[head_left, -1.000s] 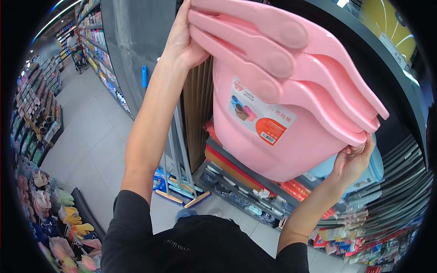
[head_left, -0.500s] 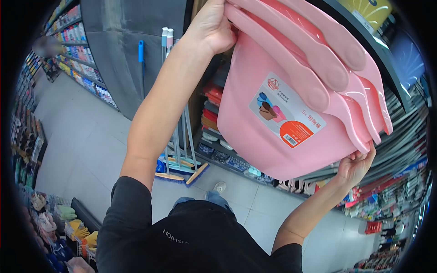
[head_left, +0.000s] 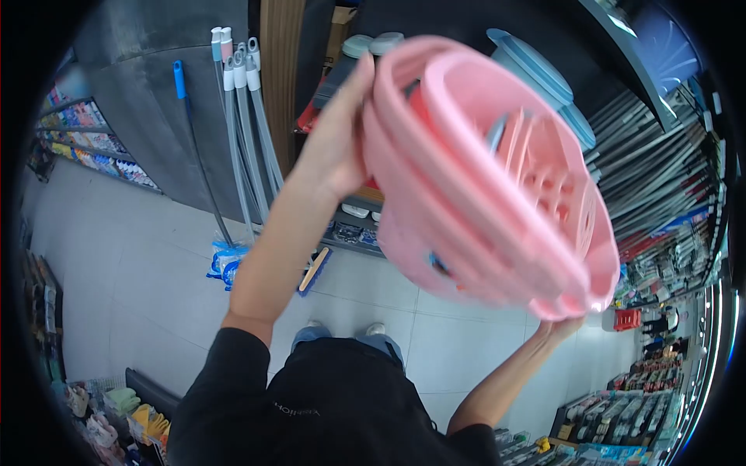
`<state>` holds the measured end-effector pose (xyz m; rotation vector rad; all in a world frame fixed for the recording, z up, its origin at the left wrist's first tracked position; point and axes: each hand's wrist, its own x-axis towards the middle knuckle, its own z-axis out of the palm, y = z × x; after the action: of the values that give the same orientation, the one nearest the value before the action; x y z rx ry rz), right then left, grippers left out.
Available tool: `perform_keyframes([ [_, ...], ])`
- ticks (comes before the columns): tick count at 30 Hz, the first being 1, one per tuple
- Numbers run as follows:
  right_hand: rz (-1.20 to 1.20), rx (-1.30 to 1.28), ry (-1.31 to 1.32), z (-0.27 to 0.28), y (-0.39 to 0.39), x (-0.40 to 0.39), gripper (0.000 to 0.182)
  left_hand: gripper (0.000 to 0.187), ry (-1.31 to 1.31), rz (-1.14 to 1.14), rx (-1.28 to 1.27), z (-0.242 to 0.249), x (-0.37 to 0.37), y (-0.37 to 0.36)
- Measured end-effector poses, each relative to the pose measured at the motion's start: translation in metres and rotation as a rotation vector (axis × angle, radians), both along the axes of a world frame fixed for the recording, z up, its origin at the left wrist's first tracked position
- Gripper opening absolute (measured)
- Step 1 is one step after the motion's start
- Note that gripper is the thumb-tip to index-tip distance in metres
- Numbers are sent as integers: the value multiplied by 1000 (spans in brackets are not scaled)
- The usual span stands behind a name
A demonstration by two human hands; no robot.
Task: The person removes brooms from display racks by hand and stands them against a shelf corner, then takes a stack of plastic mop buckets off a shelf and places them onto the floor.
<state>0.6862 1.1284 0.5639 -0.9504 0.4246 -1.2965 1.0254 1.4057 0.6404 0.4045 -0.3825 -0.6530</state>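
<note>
A nested stack of pink mop buckets point(head_left: 458, 182) is held up in front of me, tilted so that its open top partly faces me. Inside the top one a perforated wringer part point(head_left: 548, 194) shows. My left hand point(head_left: 339, 144) grips the stack's left end at the rim. At the lower right end my right hand point(head_left: 561, 330) supports it; the bucket hides most of those fingers. The printed label on the front is mostly turned out of sight and blurred.
Light blue buckets point(head_left: 536, 70) sit on the shelf behind the stack. Grey mop poles point(head_left: 245, 116) and a blue-handled one point(head_left: 180, 81) lean at the left. Many poles point(head_left: 660, 155) lie on the right rack. A red basket point(head_left: 626, 319) stands farther off.
The pink bucket stack has come down and away from the shelf, tipping so its inside shows. Both hands kept hold of it. The light blue buckets behind came into view.
</note>
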Motion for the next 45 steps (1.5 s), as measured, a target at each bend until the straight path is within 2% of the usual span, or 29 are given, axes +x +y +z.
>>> perform_keyframes([
  [1, -293, -20, 195, -21, -25, 11, 45, 56, 8, -80, 59, -18, -3, 5],
  [2, -338, 4, 231, -34, -29, 7, 46, 52, 15, -165, 118, -39, -5, 10],
  [4, -150, 30, 147, -51, -19, 0, 46, 58, -45, -223, 207, -89, -8, 5],
  [6, -54, 68, 141, -75, -17, -3, 47, 59, 41, -233, 348, -139, -18, 0],
  [9, 79, 159, 187, -123, -23, -9, 48, 61, 131, -223, 395, -211, -41, -2],
  [12, 192, 271, 235, -180, -32, -15, 50, 71, 188, -259, 432, -280, -63, 4],
  [13, 229, 311, 257, -201, -36, -16, 50, 79, 185, -269, 514, -299, -70, 9],
  [16, 336, 444, 290, -281, -51, -26, 51, 81, 230, -269, 573, -347, -87, 10],
  [17, 390, 545, 195, -339, -69, -49, 52, 82, 277, -265, 555, -372, -92, 11],
  [20, 493, 720, 225, -378, -74, -24, 52, 67, 395, -218, 700, -421, -94, 7],
  [22, 482, 742, 290, -449, -92, -30, 48, 68, 439, -218, 691, -462, -94, 10],
  [25, 437, 745, 403, -514, -101, -18, 45, 70, 469, -214, 693, -527, -96, 15],
  [28, 482, 733, 499, -582, -117, -9, 44, 68, 684, -109, 643, -604, -104, 17],
  [29, 510, 740, 458, -607, -123, -4, 42, 67, 672, -114, 672, -621, -102, 12],
  [32, 456, 824, 645, -674, -141, 6, 40, 66, 616, -157, 778, -678, -91, -2],
  [34, 506, 925, 629, -709, -151, 22, 39, 64, 553, -218, 872, -721, -84, -7],
  [39, 571, 1011, 681, -817, -176, 43, 38, 60, 625, -191, 842, -830, -66, -17],
  [45, 545, 987, 778, -873, -175, 74, 40, 64, 647, -179, 823, -903, -49, -19],
])
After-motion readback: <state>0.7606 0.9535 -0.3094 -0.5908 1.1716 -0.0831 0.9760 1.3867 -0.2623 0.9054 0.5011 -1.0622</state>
